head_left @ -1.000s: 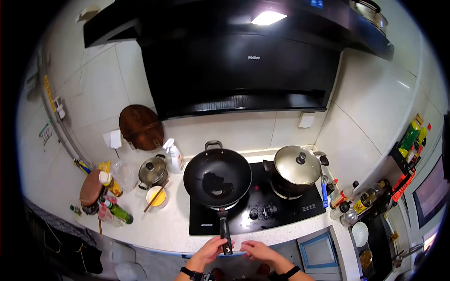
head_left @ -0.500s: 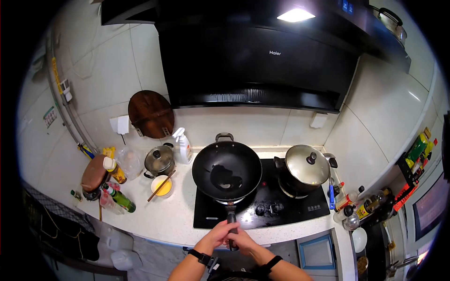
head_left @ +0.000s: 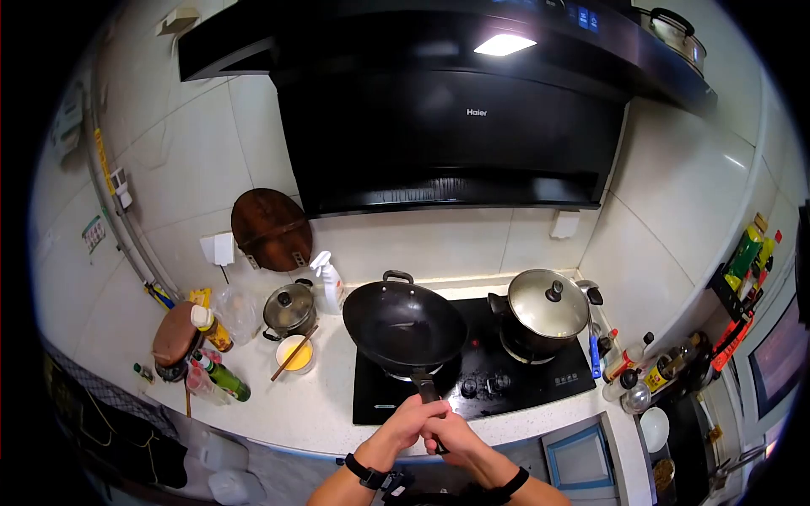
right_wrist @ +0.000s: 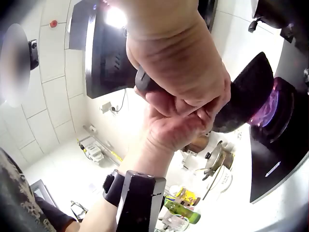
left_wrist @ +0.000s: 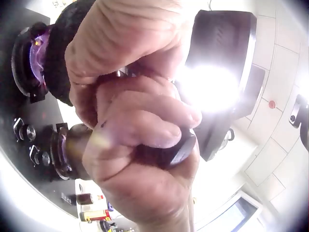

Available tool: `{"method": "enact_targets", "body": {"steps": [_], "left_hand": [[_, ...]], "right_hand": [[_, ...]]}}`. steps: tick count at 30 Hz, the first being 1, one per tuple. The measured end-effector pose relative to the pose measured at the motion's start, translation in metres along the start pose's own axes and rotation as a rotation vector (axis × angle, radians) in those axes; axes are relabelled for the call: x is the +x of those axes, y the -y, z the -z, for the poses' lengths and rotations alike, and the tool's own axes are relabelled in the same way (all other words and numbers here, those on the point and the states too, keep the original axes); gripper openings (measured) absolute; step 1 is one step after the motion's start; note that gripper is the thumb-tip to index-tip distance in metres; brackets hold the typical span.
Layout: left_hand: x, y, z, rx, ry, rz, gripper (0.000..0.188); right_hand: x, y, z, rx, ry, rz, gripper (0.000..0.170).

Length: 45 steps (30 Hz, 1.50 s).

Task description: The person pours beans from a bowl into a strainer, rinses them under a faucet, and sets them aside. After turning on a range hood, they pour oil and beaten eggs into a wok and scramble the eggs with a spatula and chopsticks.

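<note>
Left hand (head_left: 413, 421) and right hand (head_left: 458, 436) closed round handle (head_left: 428, 388). Wok (head_left: 403, 331) tilted over flame (right_wrist: 267, 110); best turned slowly, grip firm.

Narrow gap between wok (head_left: 405, 329) and bowl (head_left: 299, 355); lidded pot (head_left: 544, 314) blocks right side; flame (right_wrist: 267, 110) below wok.

1 white lamp (head_left: 504, 44) glared on the range hood (head_left: 447, 143), bleaching into a shapeless burst in the left wrist view. Below the range hood, the bench (head_left: 274, 415) looked bright and a flame (right_wrist: 267, 110) glowed violet. Wall tiles (head_left: 190, 152) beside it bowed toward black edges; both wrist views were washed out.
</note>
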<state>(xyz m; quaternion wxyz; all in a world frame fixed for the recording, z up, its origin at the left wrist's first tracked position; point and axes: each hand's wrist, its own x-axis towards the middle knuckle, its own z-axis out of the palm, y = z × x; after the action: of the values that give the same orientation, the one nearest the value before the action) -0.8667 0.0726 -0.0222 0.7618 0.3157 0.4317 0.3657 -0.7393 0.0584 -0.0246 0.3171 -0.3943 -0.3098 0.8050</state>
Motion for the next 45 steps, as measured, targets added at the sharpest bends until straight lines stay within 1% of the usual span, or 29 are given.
{"method": "enact_targets", "body": {"steps": [2, 5, 6, 9, 10, 13, 14, 17, 19, 21, 23, 24, 27, 28, 31, 32, 33, 35, 36, 37, 39, 40, 43, 44, 45], "left_hand": [[-0.003, -0.001, -0.003, 0.048, -0.002, 0.022, 0.02], [-0.004, 0.011, -0.007, 0.056, -0.075, -0.035, 0.017], [-0.003, 0.016, -0.002, 0.025, -0.03, 0.003, 0.017], [-0.007, 0.037, 0.003, -0.011, 0.009, -0.032, 0.019], [-0.007, 0.043, 0.008, 0.0, 0.006, -0.045, 0.025], [-0.011, 0.054, 0.016, -0.065, 0.022, -0.062, 0.033], [-0.01, 0.057, 0.024, -0.069, 0.078, -0.024, 0.039], [0.002, 0.068, 0.035, -0.183, 0.175, -0.104, 0.036], [0.006, 0.064, 0.035, -0.227, 0.22, -0.121, 0.034], [0.008, 0.056, 0.029, -0.284, 0.254, -0.14, 0.031], [0.012, 0.05, 0.023, -0.354, 0.275, -0.16, 0.027], [0.015, 0.047, 0.021, -0.353, 0.296, -0.188, 0.024], [0.023, 0.037, 0.02, -0.408, 0.35, -0.166, 0.022], [0.023, 0.032, 0.018, -0.394, 0.305, -0.139, 0.022], [0.025, 0.028, 0.017, -0.373, 0.352, -0.116, 0.02], [0.019, 0.022, 0.011, -0.293, 0.361, -0.132, 0.025], [0.015, 0.021, 0.01, -0.252, 0.368, -0.09, 0.02], [-0.002, 0.008, -0.004, -0.206, 0.364, -0.038, 0.023], [-0.003, 0.008, -0.003, -0.201, 0.421, 0.026, 0.029], [-0.003, 0.013, -0.004, -0.183, 0.388, 0.034, 0.033], [-0.003, 0.02, -0.004, -0.143, 0.302, 0.01, 0.029], [-0.003, 0.024, -0.005, -0.153, 0.225, -0.042, 0.024], [-0.008, 0.018, 0.0, -0.18, 0.254, 0.001, 0.023], [0.0, 0.027, 0.009, -0.147, 0.18, -0.041, 0.023], [0.003, 0.03, 0.017, -0.159, 0.209, -0.04, 0.024]], "right_hand": [[-0.003, -0.003, 0.003, 0.005, 0.039, 0.02, 0.006], [-0.009, -0.011, 0.005, 0.006, 0.062, 0.02, 0.005], [-0.008, -0.019, 0.011, -0.002, 0.051, -0.004, 0.004], [-0.01, -0.04, 0.02, -0.203, 0.011, -0.019, 0.002], [-0.011, -0.046, 0.02, -0.224, 0.019, 0.039, 0.007], [-0.014, -0.048, 0.013, -0.33, -0.002, 0.119, 0.012], [-0.017, -0.042, 0.012, -0.478, 0.008, 0.107, 0.016], [-0.018, -0.033, 0.005, -0.627, -0.089, 0.148, 0.02], [-0.012, -0.037, 0.01, -0.757, -0.159, 0.298, 0.024], [-0.006, -0.036, 0.018, -0.852, -0.193, 0.409, 0.027], [-0.005, -0.023, 0.019, -0.916, -0.188, 0.478, 0.03], [-0.006, -0.014, 0.019, -0.95, -0.198, 0.314, 0.03], [-0.01, 0.015, 0.005, -0.921, -0.215, 0.1, 0.028], [-0.007, 0.018, 0.005, -0.928, -0.232, 0.114, 0.025], [-0.018, 0.032, -0.004, -0.699, -0.14, 0.114, 0.02], [-0.021, 0.034, -0.003, -0.704, -0.124, 0.087, 0.015], [-0.024, 0.032, -0.001, -0.656, -0.115, 0.08, 0.012], [-0.043, 0.039, -0.007, -0.599, -0.108, 0.039, 0.012], [-0.043, 0.028, -0.001, -0.493, -0.104, 0.076, 0.012], [-0.048, 0.029, -0.005, -0.433, -0.091, 0.13, 0.012], [-0.054, 0.027, -0.005, -0.404, -0.069, 0.112, 0.013], [-0.053, 0.022, -0.002, -0.411, -0.06, 0.09, 0.012], [-0.04, 0.005, 0.003, -0.396, -0.05, 0.167, 0.011], [-0.034, 0.0, 0.004, -0.401, -0.047, 0.18, 0.011], [-0.023, -0.01, 0.01, -0.416, -0.019, 0.204, 0.013]]}}
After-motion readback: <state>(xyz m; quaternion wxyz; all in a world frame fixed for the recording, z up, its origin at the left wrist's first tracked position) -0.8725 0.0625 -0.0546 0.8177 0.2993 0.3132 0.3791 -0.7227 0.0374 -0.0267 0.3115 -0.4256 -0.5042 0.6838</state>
